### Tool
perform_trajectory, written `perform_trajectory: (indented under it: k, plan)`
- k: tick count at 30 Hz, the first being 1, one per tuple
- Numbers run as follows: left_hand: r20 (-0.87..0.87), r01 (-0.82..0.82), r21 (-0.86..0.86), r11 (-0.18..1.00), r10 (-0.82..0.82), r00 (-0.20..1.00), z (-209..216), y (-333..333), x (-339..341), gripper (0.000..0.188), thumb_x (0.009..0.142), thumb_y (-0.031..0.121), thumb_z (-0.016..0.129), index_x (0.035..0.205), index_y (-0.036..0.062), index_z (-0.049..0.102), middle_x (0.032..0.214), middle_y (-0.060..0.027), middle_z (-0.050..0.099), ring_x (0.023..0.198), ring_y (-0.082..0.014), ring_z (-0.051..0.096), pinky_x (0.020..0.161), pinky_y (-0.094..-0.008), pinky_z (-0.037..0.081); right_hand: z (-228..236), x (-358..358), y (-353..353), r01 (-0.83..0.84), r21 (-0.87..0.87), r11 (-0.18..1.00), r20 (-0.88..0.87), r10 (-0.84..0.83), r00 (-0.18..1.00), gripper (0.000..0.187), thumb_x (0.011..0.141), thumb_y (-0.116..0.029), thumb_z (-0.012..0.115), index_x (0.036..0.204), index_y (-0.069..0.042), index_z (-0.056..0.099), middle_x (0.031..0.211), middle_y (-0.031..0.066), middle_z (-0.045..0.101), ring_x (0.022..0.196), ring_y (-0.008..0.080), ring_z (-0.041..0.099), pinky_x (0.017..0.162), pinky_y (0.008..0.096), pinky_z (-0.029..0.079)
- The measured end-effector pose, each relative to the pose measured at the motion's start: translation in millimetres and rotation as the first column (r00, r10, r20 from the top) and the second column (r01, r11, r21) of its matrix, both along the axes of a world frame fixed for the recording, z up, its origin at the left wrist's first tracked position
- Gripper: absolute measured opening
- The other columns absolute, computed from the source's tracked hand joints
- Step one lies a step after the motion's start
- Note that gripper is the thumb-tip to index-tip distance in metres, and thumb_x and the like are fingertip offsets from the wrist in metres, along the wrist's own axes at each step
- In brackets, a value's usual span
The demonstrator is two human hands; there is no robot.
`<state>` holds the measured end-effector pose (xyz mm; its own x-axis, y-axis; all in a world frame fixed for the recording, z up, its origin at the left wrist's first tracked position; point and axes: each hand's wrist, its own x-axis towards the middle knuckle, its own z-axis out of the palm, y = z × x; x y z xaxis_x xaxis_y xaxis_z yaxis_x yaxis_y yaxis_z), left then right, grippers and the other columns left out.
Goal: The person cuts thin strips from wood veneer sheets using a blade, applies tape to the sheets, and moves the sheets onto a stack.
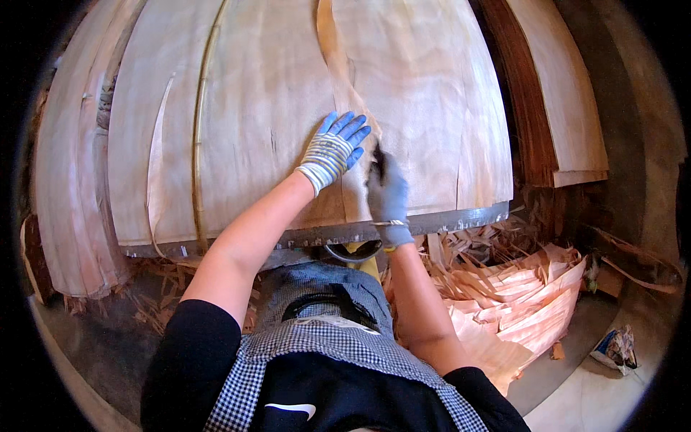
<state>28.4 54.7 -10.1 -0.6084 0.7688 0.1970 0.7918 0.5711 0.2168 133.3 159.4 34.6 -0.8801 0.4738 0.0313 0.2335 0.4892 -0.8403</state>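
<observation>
A wide, pale wood veneer sheet [259, 93] covers the work surface in front of me. My left hand [335, 147], in a striped glove with blue fingers, lies on it with the fingers stretched out. Just right of it, my right hand [389, 198], in a grey-blue glove, is closed around a dark knife-like tool [378, 162]. Blur hides the tool's exact shape, and its tip is close to the sheet. A narrow, tan veneer strip [327, 36] runs from the far edge down to between my hands.
A thin brown stick [198, 129] lies lengthwise on the left, beside a loose veneer sliver [156, 158]. Stacked veneer [68, 165] stands far left, with another stack [561, 93] at right. A scrap pile [518, 302] lies below right, near a crumpled bag [617, 351].
</observation>
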Motion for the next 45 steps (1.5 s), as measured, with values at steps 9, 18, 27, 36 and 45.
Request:
perform_trajectory:
  k: [9, 18, 27, 36, 45]
  plan:
    - [-0.065, -0.231, 0.111, 0.966, 0.239, 0.969, -17.4, -6.8, -109.4, 0.037, 0.080, 0.017, 0.047, 0.117, 0.0127, 0.050, 0.125, -0.0051, 0.046, 0.116, -0.0204, 0.041, 0.100, -0.0412, 0.024, -23.1, -1.6, -9.1, -0.100, 0.135, 0.986, 0.373, 0.043, 0.927, 0.022, 0.084, -0.023, 0.047, 0.090, -0.003, 0.048, 0.076, 0.0251, 0.057, 0.072, 0.0415, 0.056, 0.062, 0.0483, 0.044]
    - [0.020, -0.243, 0.161, 0.957, 0.243, 0.970, -19.0, 1.9, -111.0, 0.037, 0.080, 0.017, 0.047, 0.117, 0.0153, 0.049, 0.127, -0.0025, 0.044, 0.118, -0.0194, 0.038, 0.102, -0.0409, 0.022, -9.2, -146.0, -10.7, -0.273, 0.321, 0.907, 0.605, 0.025, 0.796, 0.025, 0.085, -0.021, 0.041, 0.098, -0.001, 0.048, 0.088, 0.0240, 0.060, 0.081, 0.0381, 0.060, 0.070, 0.0460, 0.047]
    - [0.034, -0.199, -0.017, 0.980, 0.200, 0.979, -12.3, -6.5, -109.7, 0.060, 0.075, 0.042, 0.055, 0.124, 0.0120, 0.042, 0.133, -0.0055, 0.036, 0.123, -0.0242, 0.031, 0.103, -0.0445, 0.017, -6.3, -59.6, -38.4, -0.391, 0.299, 0.871, 0.783, 0.010, 0.622, 0.021, 0.086, -0.014, 0.034, 0.099, -0.001, 0.042, 0.079, 0.0238, 0.061, 0.074, 0.0379, 0.061, 0.064, 0.0452, 0.049]
    - [0.090, -0.177, -0.119, 0.977, 0.189, 0.978, 0.9, 0.2, -105.2, 0.080, 0.067, 0.051, 0.060, 0.130, 0.0086, 0.034, 0.138, -0.0080, 0.027, 0.127, -0.0278, 0.023, 0.104, -0.0478, 0.012, -15.4, 194.5, -49.8, -0.471, 0.196, 0.860, 0.849, 0.091, 0.520, 0.021, 0.080, -0.017, 0.046, 0.094, -0.004, 0.040, 0.056, 0.0165, 0.057, 0.048, 0.0325, 0.058, 0.041, 0.0457, 0.043]
    - [0.163, -0.191, -0.097, 0.977, 0.205, 0.965, 4.9, -3.0, -108.4, 0.083, 0.064, 0.053, 0.062, 0.129, 0.0095, 0.035, 0.138, -0.0067, 0.029, 0.127, -0.0254, 0.024, 0.105, -0.0462, 0.011, 2.4, -6.8, 29.3, -0.313, 0.521, 0.794, 0.355, 0.132, 0.926, 0.016, 0.085, -0.020, 0.047, 0.094, -0.007, 0.043, 0.056, 0.0182, 0.054, 0.049, 0.0368, 0.054, 0.043, 0.0465, 0.042]
